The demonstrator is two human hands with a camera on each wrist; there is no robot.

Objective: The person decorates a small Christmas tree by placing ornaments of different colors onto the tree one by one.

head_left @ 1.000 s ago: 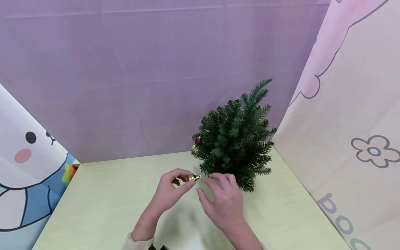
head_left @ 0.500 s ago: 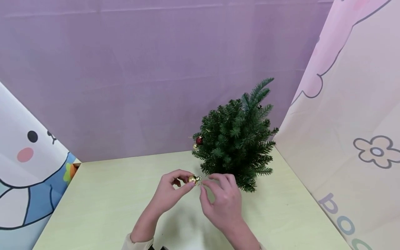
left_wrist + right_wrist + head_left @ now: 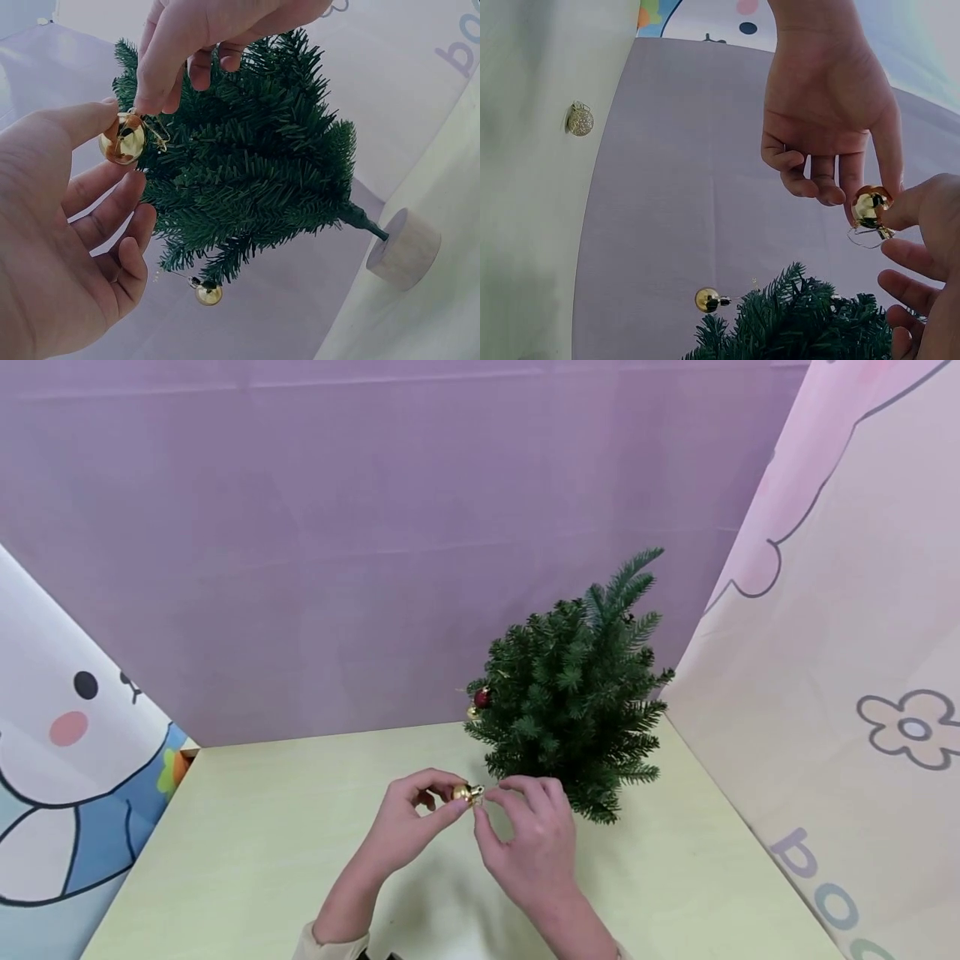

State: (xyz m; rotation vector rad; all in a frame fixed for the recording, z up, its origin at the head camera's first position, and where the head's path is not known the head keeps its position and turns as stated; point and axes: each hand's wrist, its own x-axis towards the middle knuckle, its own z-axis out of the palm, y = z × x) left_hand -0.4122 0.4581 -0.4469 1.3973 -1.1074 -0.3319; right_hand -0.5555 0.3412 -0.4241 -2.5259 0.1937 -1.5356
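Observation:
My left hand (image 3: 416, 818) pinches a shiny gold Christmas bauble (image 3: 461, 793) between thumb and index finger, above the table. In the left wrist view, the bauble (image 3: 122, 141) has a thin gold hanging loop (image 3: 159, 135) at its cap, and the other left fingers curl loosely below. My right hand (image 3: 532, 835) meets it from the right, thumb and index fingertips pinching at the loop by the cap. Behind the right hand stands a small green artificial Christmas tree (image 3: 570, 693), with a dark red bauble (image 3: 482, 697) and a gold bauble (image 3: 208, 293) on its left side.
The tree's round wooden base (image 3: 405, 247) shows in the left wrist view. A glittery gold bauble (image 3: 580, 120) lies on the pale table, seen in the right wrist view. Purple cloth (image 3: 300, 552) stands behind, with printed panels at both sides.
My right thumb and index finger have closed in leftward on the loop by the bauble's cap. The left hand keeps its hold. The view has shifted slightly.

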